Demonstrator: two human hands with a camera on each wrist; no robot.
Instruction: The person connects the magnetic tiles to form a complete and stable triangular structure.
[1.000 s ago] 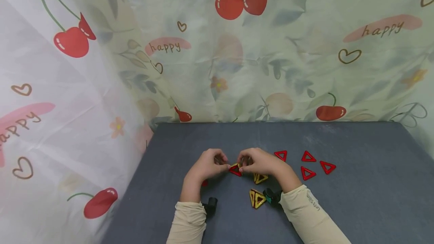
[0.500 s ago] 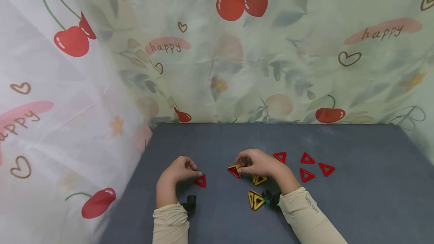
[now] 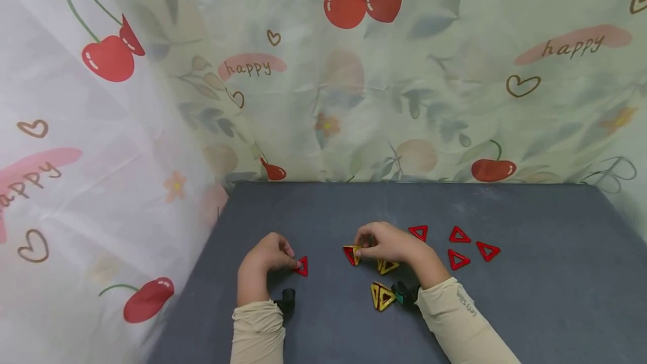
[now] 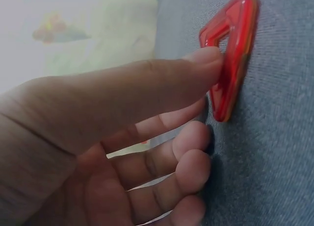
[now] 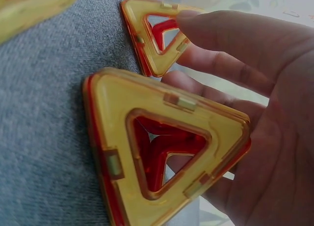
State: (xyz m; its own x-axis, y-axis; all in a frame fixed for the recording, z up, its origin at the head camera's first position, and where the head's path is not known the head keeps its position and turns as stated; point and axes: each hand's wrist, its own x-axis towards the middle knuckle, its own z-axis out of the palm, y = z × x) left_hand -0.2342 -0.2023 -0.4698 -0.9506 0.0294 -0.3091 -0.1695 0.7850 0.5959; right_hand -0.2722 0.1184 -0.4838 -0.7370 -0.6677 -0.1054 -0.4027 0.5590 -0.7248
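My left hand (image 3: 268, 256) pinches a red triangular magnetic tile (image 3: 303, 267) at the left. In the left wrist view the thumb lies on the face of that red tile (image 4: 234, 44), which stands tilted on the table, and the other fingers curl beside it. My right hand (image 3: 386, 242) holds a small joined piece of red and yellow triangular magnetic tiles (image 3: 350, 254), its thumb on the yellow face. Close by the right hand stands a second piece of yellow and red triangles (image 3: 388, 267), large in the right wrist view (image 5: 115, 138).
Another yellow tile piece (image 3: 382, 296) stands nearer me, beside the right wrist camera (image 3: 404, 293). Several flat red triangles, such as this one (image 3: 488, 250), lie to the right on the dark table (image 3: 556, 296). A printed curtain (image 3: 303, 94) closes off the back and left.
My left hand has left the joined piece, moved left to the lone red tile and tipped it up between its fingers. The right hand keeps its hold in nearly the same place.
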